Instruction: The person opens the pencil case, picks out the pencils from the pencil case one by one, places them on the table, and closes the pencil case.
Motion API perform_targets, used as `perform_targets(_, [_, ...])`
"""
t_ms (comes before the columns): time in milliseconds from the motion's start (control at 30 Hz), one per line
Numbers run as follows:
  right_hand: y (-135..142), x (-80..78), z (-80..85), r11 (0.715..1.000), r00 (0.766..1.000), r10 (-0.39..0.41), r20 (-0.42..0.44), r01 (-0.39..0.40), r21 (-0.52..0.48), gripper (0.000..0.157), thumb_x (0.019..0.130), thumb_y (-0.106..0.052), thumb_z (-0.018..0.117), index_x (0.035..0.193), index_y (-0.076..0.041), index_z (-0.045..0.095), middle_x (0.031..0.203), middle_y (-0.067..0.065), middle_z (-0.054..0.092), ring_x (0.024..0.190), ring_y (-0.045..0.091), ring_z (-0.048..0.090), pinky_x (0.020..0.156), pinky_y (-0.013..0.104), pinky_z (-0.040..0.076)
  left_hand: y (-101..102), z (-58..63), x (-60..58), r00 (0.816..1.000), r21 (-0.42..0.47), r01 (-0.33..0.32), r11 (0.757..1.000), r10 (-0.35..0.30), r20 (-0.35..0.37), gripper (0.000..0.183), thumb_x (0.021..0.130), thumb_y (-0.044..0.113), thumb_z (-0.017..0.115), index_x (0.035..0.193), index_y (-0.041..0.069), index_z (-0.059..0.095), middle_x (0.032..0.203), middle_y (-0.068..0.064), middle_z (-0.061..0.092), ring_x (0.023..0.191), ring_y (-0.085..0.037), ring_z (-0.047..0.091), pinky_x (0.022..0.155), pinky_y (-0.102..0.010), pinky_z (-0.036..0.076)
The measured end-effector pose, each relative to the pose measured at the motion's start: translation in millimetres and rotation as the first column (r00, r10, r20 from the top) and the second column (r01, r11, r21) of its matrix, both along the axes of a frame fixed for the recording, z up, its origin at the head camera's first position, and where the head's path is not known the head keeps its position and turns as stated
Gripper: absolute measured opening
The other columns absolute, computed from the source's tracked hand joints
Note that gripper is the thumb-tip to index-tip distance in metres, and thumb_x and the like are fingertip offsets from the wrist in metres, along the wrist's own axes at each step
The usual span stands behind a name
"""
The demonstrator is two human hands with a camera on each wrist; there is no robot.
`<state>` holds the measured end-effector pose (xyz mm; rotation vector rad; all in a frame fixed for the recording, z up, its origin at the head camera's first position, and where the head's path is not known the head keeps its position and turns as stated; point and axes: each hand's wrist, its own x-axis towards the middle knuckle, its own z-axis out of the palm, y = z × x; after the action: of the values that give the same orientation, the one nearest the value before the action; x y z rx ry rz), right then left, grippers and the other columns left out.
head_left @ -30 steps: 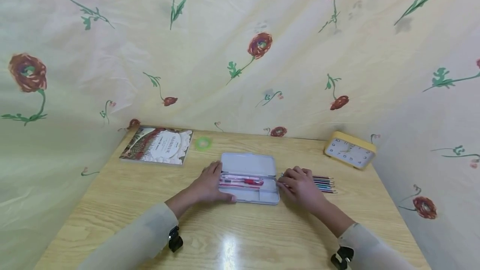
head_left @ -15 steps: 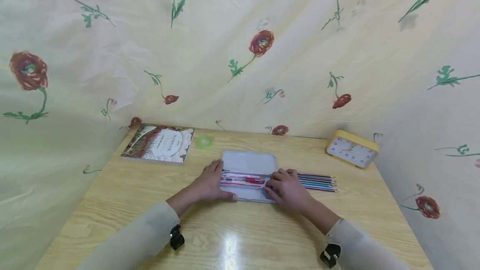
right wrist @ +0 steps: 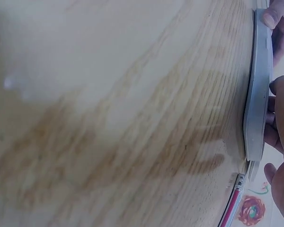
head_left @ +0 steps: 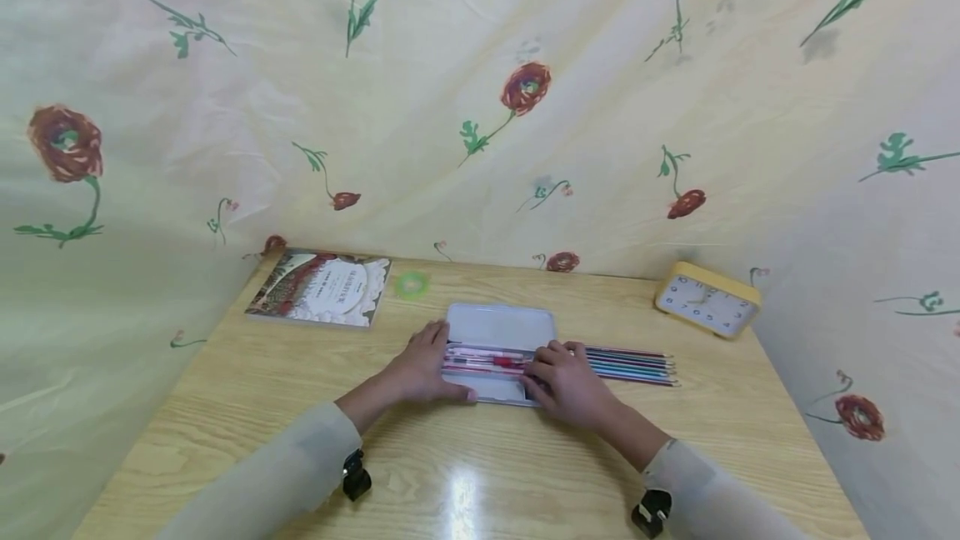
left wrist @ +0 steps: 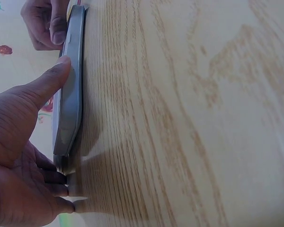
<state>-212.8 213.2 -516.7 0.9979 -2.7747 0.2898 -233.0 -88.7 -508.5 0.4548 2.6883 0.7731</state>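
Note:
An opened pale grey pencil case [head_left: 501,325] lies on the wooden table, its lid folded back. Inside are several pens [head_left: 486,362], some with red parts. My left hand [head_left: 422,367] steadies the case's left end; in the left wrist view the thumb [left wrist: 61,71] stretches onto the front rim and the fingers spread by the end. Over the right end, my right hand [head_left: 573,386] has bent fingers reaching into the case. Whether they pinch anything is hidden. Several pencils [head_left: 633,367] lie side by side just right of the case, partly behind that hand.
A book [head_left: 322,288] lies at the back left, beside a green tape-like ring [head_left: 412,284]. A yellow alarm clock [head_left: 707,301] stands at the back right. Flowered cloth [head_left: 420,107] hangs behind the table [head_left: 420,473].
My right hand has moved left from the case's right edge to over its right compartments, uncovering more of the pencils. The left hand has stayed on the case.

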Motion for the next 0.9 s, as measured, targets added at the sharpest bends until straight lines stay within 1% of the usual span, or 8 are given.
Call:
perform_targets(200, [-2,0.1,0.0,1.0,1.0,-0.002,0.006,0.002,0.01,0.019,0.102,-0.033,0.08,0.112,-0.019,0.086,0.107,-0.003,0.077,0.103,0.018,0.062,0.102,0.058,0.052,-1,-0.9,0.9,1.0,0.006,-0.002,1.0,0.002,0.001,0.137,0.081,0.065,0.093,0.175,-0.002,0.019,0.184,-0.023,0.019,0.172,-0.045,0.017,0.139,-0.058,0.023])
perform_targets(333, [-2,-2.8,1.6,1.0,1.0,0.0,0.007,0.0,-0.006,0.016,0.103,-0.034,0.08,0.107,-0.02,0.086,0.103,-0.004,0.076,0.099,0.017,0.06,0.101,0.059,0.052,-1,-0.9,0.9,1.0,0.007,0.003,1.0,-0.003,-0.002,0.137,0.081,0.064,0.094,0.175,-0.003,0.019,0.184,-0.024,0.02,0.171,-0.046,0.018,0.139,-0.058,0.024])
perform_targets(467, [-2,-11.9,5.0,0.999,0.999,-0.035,0.022,0.036,-0.028,0.015,0.104,-0.034,0.079,0.103,-0.02,0.086,0.1,-0.005,0.073,0.096,0.016,0.058,0.101,0.061,0.055,-1,-2.2,0.4,1.0,0.003,0.009,1.0,-0.009,-0.011,0.138,0.081,0.064,0.094,0.174,-0.004,0.019,0.183,-0.025,0.021,0.171,-0.046,0.019,0.139,-0.058,0.024])
perform_targets(533, [-2,-19.2,6.7,0.997,0.997,-0.067,0.032,0.068,-0.037,0.015,0.104,-0.032,0.079,0.105,-0.019,0.086,0.104,-0.003,0.072,0.098,0.017,0.057,0.101,0.061,0.056,-1,-2.0,0.6,1.0,0.003,0.007,1.0,-0.007,-0.008,0.138,0.081,0.064,0.093,0.174,-0.004,0.018,0.183,-0.025,0.02,0.171,-0.046,0.019,0.139,-0.058,0.024])
perform_targets(633, [-2,-33.3,10.1,0.992,0.992,-0.117,0.049,0.12,-0.046,0.019,0.105,-0.03,0.078,0.114,-0.014,0.084,0.113,0.004,0.071,0.103,0.023,0.06,0.099,0.062,0.057,-1,-0.5,1.1,1.0,0.013,0.006,1.0,-0.006,-0.003,0.138,0.081,0.064,0.094,0.174,-0.004,0.019,0.183,-0.025,0.02,0.171,-0.046,0.019,0.139,-0.058,0.024])
perform_targets(700, [-3,-43.7,12.7,0.987,0.986,-0.155,0.061,0.158,-0.038,0.029,0.107,-0.03,0.075,0.127,-0.01,0.079,0.122,0.011,0.072,0.112,0.031,0.064,0.1,0.064,0.058,-1,-0.2,1.0,1.0,0.018,0.004,1.0,-0.004,0.0,0.138,0.081,0.064,0.094,0.175,-0.003,0.019,0.183,-0.024,0.02,0.171,-0.046,0.019,0.139,-0.058,0.024])
perform_targets(800, [-7,-58.3,16.6,0.978,0.975,-0.205,0.087,0.207,-0.011,0.046,0.111,-0.031,0.068,0.147,-0.003,0.066,0.138,0.021,0.07,0.128,0.041,0.066,0.106,0.066,0.058,-1,-0.6,0.5,1.0,0.018,0.003,1.0,-0.003,-0.001,0.138,0.081,0.066,0.093,0.175,-0.002,0.018,0.184,-0.024,0.02,0.171,-0.046,0.02,0.139,-0.057,0.024])
perform_targets(900, [-13,-69.4,18.5,0.972,0.96,-0.236,0.152,0.237,0.011,0.056,0.113,-0.029,0.063,0.159,0.002,0.053,0.149,0.028,0.066,0.14,0.048,0.063,0.115,0.067,0.054,-2,-0.6,-0.2,1.0,0.022,0.002,1.0,-0.002,0.001,0.139,0.081,0.067,0.093,0.175,-0.002,0.018,0.184,-0.024,0.019,0.171,-0.046,0.02,0.139,-0.057,0.025])
